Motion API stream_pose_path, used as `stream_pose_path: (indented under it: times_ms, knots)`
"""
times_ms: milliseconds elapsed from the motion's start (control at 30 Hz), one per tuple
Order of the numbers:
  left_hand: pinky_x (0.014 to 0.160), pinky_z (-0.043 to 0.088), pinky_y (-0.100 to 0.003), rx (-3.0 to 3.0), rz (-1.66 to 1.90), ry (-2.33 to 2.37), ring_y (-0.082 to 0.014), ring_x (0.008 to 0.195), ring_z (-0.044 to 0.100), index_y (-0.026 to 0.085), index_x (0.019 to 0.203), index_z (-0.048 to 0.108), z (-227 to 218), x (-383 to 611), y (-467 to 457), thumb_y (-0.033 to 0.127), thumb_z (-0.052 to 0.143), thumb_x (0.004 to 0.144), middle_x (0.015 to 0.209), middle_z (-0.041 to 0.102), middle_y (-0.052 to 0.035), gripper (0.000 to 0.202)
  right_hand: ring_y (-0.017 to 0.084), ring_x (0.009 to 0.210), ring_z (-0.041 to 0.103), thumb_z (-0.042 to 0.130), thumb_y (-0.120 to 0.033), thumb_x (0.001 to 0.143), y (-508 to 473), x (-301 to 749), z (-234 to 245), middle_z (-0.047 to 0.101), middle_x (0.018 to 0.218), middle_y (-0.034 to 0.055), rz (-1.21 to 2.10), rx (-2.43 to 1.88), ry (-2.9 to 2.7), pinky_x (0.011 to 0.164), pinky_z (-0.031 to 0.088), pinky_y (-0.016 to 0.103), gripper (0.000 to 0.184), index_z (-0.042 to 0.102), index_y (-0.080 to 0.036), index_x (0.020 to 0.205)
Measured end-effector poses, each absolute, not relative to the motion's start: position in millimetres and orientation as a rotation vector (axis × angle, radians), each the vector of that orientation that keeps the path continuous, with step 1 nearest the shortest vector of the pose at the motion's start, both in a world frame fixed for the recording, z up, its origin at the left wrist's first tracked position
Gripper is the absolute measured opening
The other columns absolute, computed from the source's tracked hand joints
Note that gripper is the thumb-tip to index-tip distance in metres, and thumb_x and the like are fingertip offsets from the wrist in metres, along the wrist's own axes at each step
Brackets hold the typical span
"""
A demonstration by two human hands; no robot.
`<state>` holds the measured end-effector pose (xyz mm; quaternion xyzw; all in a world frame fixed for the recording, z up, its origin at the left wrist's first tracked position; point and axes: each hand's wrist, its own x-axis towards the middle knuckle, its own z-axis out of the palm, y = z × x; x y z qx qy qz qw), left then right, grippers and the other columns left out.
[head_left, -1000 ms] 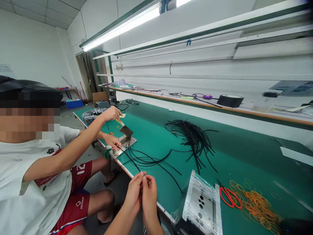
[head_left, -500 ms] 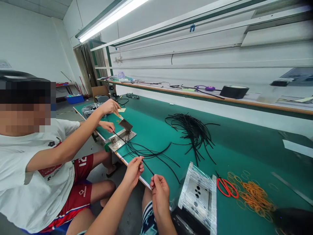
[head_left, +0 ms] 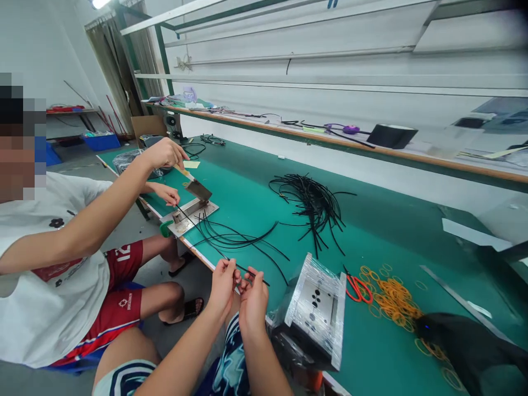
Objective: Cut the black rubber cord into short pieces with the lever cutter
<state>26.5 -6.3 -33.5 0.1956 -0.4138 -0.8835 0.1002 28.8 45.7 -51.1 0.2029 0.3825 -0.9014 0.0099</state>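
My left hand (head_left: 224, 286) pinches a thin black cable (head_left: 260, 279) near the table's front edge. Close beside it, my right hand (head_left: 253, 301) has its fingers curled at the same cable, whose tip sticks out past them. The cable runs left among several loose black cables (head_left: 247, 240) toward a metal fixture (head_left: 192, 216). There a co-worker's hand (head_left: 168, 193) holds black cable at the fixture. The co-worker's other hand (head_left: 165, 153) grips the handle of a wide blade (head_left: 199, 191), tilted above the fixture.
A bundle of black cables (head_left: 311, 206) lies mid-table. To my right stand a plastic-wrapped metal block (head_left: 317, 308), red-handled scissors (head_left: 359, 290), orange rubber bands (head_left: 390, 300) and a black object (head_left: 462, 341). A long shelf (head_left: 264, 122) runs behind the green table (head_left: 239, 170).
My hands have come closer together along the cable, the right moving toward the left. The view has shifted right and down. The co-worker's blade stays raised over the fixture.
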Motion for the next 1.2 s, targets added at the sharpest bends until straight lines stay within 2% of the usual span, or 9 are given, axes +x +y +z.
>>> stream_pose_path:
  times_ms: [133, 333, 433, 567, 833, 1200]
  knots:
    - [0.043, 0.034, -0.019, 0.545, -2.676, -1.158, -0.0093, 0.041, 0.050, 0.023, 0.075, 0.035, -39.1, 23.8, 11.3, 0.049, 0.071, 0.072, 0.050, 0.051, 0.0092, 0.045, 0.007, 0.054, 0.046, 0.063, -0.054, 0.075, 53.5, 23.8, -57.0, 0.055, 0.070, -0.0033, -2.919, 0.865, 1.078, 0.055, 0.041, 0.024, 0.043, 0.056, -0.017, 0.096]
    - [0.042, 0.034, -0.019, 0.563, -2.701, -1.178, -0.0096, 0.040, 0.049, 0.023, 0.076, 0.036, -42.9, 19.0, 28.3, 0.051, 0.069, 0.072, 0.049, 0.049, 0.0101, 0.044, 0.008, 0.049, 0.042, 0.050, -0.047, 0.084, 67.9, 19.5, -56.6, 0.050, 0.062, -0.0051, -2.870, 0.933, 1.415, 0.050, 0.036, 0.024, 0.032, 0.056, -0.017, 0.093]
    - [0.042, 0.036, -0.020, 0.541, -2.673, -1.363, -0.0094, 0.039, 0.047, 0.022, 0.072, 0.042, -47.6, 17.7, 32.1, 0.051, 0.065, 0.075, 0.045, 0.047, 0.0090, 0.038, 0.008, 0.048, 0.041, 0.048, -0.046, 0.084, 74.9, 19.0, -57.8, 0.045, 0.058, -0.0073, -2.842, 0.938, 1.522, 0.049, 0.035, 0.024, 0.030, 0.054, -0.018, 0.091]
    - [0.040, 0.032, -0.018, 0.536, -2.574, -1.672, -0.0079, 0.038, 0.046, 0.018, 0.066, 0.049, -50.8, 16.1, 36.1, 0.048, 0.062, 0.078, 0.043, 0.048, 0.0065, 0.034, 0.009, 0.051, 0.045, 0.048, -0.050, 0.083, 78.2, 19.1, -56.6, 0.048, 0.063, -0.0056, -2.770, 0.945, 1.630, 0.047, 0.033, 0.024, 0.036, 0.055, -0.017, 0.095]
    - [0.039, 0.037, -0.018, 0.709, -2.435, -1.878, -0.0088, 0.039, 0.050, 0.019, 0.065, 0.048, -44.7, 13.9, 42.3, 0.027, 0.059, 0.081, 0.051, 0.059, 0.0029, 0.021, 0.013, 0.063, 0.057, 0.037, -0.042, 0.090, 78.0, 15.8, -45.4, 0.056, 0.068, -0.0022, -2.658, 1.200, 1.565, 0.062, 0.046, 0.027, 0.033, 0.058, -0.018, 0.095]
    - [0.036, 0.036, -0.019, 0.758, -2.433, -1.945, -0.0088, 0.037, 0.048, 0.020, 0.067, 0.049, -50.0, 10.0, 44.2, 0.024, 0.056, 0.084, 0.050, 0.059, 0.0028, 0.019, 0.013, 0.064, 0.060, 0.035, -0.039, 0.089, 82.1, 10.2, -48.3, 0.055, 0.069, -0.0032, -2.575, 1.281, 1.553, 0.065, 0.049, 0.028, 0.028, 0.057, -0.021, 0.091]
